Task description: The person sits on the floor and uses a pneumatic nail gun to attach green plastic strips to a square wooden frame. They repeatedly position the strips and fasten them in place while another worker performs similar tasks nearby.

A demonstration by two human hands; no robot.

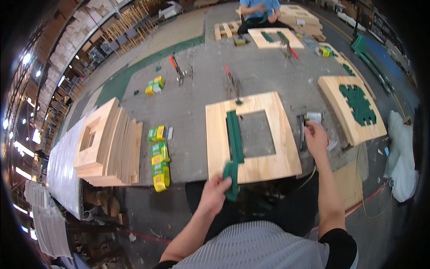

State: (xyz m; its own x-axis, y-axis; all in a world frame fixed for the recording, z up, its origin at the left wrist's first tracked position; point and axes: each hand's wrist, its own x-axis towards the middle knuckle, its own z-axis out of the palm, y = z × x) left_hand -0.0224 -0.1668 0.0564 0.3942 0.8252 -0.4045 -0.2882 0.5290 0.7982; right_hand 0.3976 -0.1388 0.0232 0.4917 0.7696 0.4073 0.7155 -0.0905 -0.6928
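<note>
Several boxes point(160, 153), contents hidden, near wooden frame point(281, 134).

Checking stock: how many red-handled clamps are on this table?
3: middle clamp at the near wooden frame, left clamp farther back, right clamp by the far wooden frame. Others may be hidden.

Panel point(280, 134) on tbl point(188, 107), btwn L stack point(107, 143) & R stack point(341, 110).

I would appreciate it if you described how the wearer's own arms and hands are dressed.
The left hand and right hand are both gloveless, and the forearms are uncovered. The right sleeve is black and short, and black shows at the left sleeve too. The shirt's body is grey with pale stripes.
</note>
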